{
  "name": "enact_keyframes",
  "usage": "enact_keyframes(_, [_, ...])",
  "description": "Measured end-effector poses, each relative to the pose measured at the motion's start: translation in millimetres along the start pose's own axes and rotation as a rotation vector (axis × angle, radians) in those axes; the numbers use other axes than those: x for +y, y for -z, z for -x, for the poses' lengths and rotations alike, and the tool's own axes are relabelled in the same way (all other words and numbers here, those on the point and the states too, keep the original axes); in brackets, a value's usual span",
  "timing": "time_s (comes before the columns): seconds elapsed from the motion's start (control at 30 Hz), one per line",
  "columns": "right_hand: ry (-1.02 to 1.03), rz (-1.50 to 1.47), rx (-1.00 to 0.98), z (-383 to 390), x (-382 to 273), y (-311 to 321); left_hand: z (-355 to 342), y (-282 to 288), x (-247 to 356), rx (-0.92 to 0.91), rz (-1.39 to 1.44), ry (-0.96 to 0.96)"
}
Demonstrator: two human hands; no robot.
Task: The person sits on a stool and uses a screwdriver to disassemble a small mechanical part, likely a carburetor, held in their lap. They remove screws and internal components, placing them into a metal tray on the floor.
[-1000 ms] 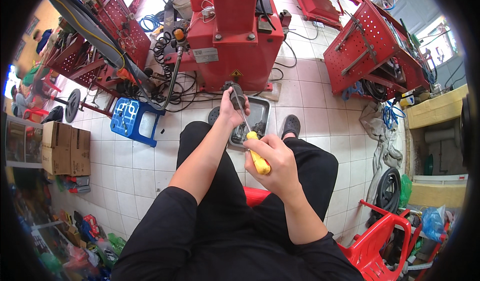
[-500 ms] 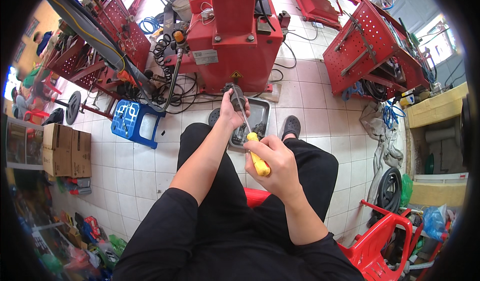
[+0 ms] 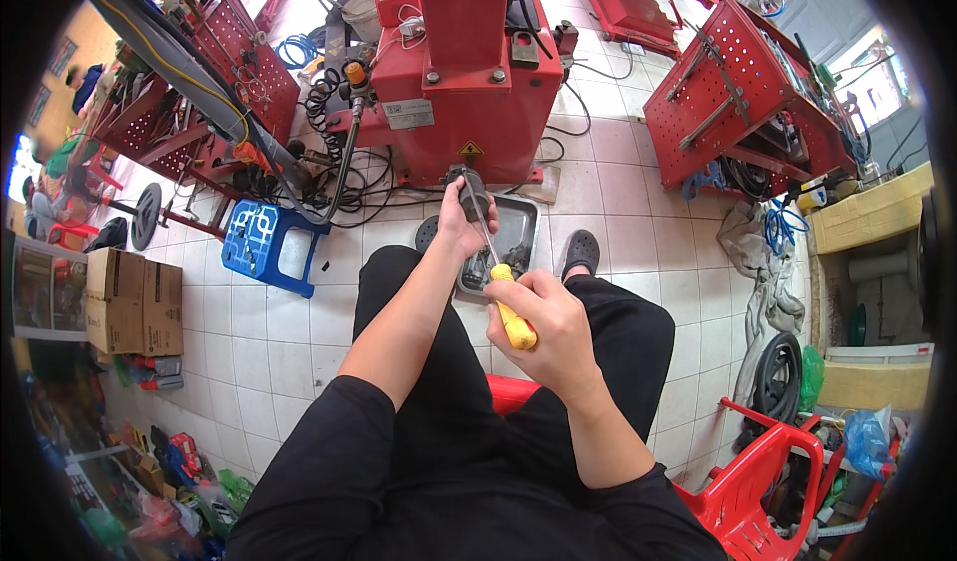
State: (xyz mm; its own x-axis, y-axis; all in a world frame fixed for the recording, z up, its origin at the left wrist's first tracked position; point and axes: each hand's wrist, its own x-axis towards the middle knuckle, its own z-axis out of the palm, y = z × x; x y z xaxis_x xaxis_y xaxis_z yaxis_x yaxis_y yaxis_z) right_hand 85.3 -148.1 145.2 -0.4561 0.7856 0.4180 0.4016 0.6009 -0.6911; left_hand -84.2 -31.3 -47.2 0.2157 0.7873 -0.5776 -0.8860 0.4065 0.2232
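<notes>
My left hand (image 3: 462, 224) is closed round a dark grey, roughly cylindrical metal part (image 3: 475, 200), held out over a grey metal tray (image 3: 532, 237) on the floor. In my right hand (image 3: 549, 330) is a screwdriver (image 3: 513, 320) with a yellow handle, my fingers wrapped round the grip. Its thin shaft points up and away from me and lies against the metal part. Where exactly the tip sits on the part is too small to make out. Small dark pieces lie in the tray, partly hidden by my hands.
Just beyond the tray stands a red machine base (image 3: 469, 122). A blue plastic stool (image 3: 269, 244) is to the left, near tangled black hoses. Perforated red tool carts (image 3: 738, 92) stand at both sides. A red plastic chair (image 3: 758, 491) is at lower right, cardboard boxes (image 3: 125, 302) far left.
Almost nothing differs. The screwdriver and my right hand have shifted very slightly to the left; my left hand keeps hold of the metal part.
</notes>
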Motion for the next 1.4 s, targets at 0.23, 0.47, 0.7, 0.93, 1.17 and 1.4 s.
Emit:
enact_keyframes(0.23, [0.021, 0.011, 0.009, 0, 0, 0, 1, -4, 0, 0.037, 0.000, 0.012])
enact_keyframes(0.47, [0.012, 0.037, -0.055, -1, -1, 2, 2, -4, 0, 0.038, -0.023, 0.011])
enact_keyframes(0.7, [-0.039, -0.046, 0.015, -4, 4, 5, -3, -1, 0, 0.028, -0.075, -0.011])
enact_keyframes(0.93, [-0.305, -0.281, 0.141, -4, 4, 5, -4, 0, -7, 0.015, -0.121, -0.057])
enact_keyframes(1.17, [-0.234, -0.333, -0.053, -2, 13, 8, -4, -2, -8, 0.035, -0.060, -0.030])
enact_keyframes(1.4, [-0.184, -0.202, -0.247, -2, 16, 22, -8, 2, -5, 0.027, -0.114, -0.062])
